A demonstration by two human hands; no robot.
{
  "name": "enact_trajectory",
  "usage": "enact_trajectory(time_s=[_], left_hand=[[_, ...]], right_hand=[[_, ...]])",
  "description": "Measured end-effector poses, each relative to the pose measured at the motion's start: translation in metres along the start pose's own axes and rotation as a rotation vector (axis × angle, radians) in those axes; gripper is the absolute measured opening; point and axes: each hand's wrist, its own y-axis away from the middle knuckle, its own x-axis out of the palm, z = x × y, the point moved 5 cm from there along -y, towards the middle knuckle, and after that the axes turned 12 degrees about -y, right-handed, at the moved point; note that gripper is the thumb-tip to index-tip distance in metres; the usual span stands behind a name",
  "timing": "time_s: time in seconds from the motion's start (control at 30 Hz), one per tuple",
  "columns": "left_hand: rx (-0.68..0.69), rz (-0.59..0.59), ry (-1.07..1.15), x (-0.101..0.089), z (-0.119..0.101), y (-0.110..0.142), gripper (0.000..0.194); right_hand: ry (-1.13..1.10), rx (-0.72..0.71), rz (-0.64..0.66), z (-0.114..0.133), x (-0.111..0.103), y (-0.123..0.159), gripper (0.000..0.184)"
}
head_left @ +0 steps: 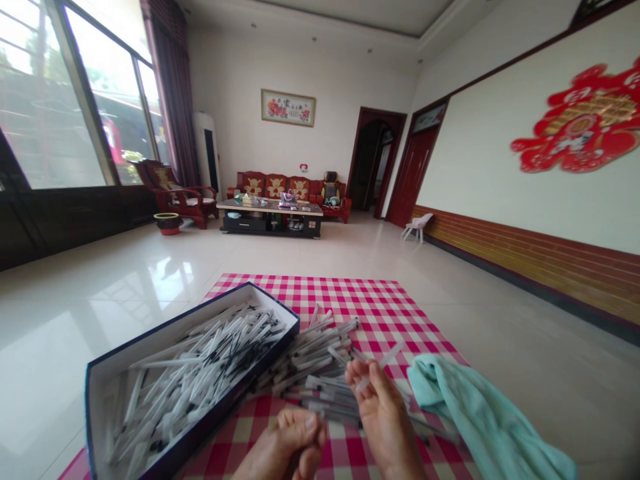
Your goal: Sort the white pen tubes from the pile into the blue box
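My right hand (383, 413) pinches a clear pen barrel (383, 365) between thumb and fingers, lifted a little above a loose pile of pens (320, 363) on the red-and-white checked cloth (370, 307). My left hand (293, 443) is curled closed low in the view, beside the pile; something thin and dark seems to lie in its fingers but I cannot make it out. To the left stands a dark blue shallow box (165, 333) filled with several white and black pens.
A pale green towel (475, 417) lies at the right edge of the cloth. The cloth sits on a glossy tiled floor. Far back stand a coffee table (273, 217), red sofa and armchair.
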Motion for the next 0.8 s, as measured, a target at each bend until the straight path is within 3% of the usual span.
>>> enact_trajectory(time_s=[0.1,0.2,0.4,0.67,0.8], left_hand=[[0.02,-0.048,0.105,0.001,-0.007,0.0,0.041],[0.033,-0.165,0.047,-0.004,-0.008,-0.002,0.039],[0.097,-0.212,-0.079,-0.01,-0.014,-0.002,0.042],[0.135,-0.157,-0.251,-0.015,-0.018,-0.002,0.046],[0.228,-0.158,-0.566,-0.014,-0.031,0.002,0.043]], right_hand=[[-0.033,0.046,0.067,0.002,0.008,-0.001,0.019],[-0.016,0.116,0.105,-0.011,0.008,0.007,0.017],[0.019,0.252,0.153,-0.036,0.004,0.021,0.025],[0.147,0.204,0.199,-0.053,0.001,0.024,0.03],[0.224,0.172,0.191,-0.06,-0.012,0.021,0.037]])
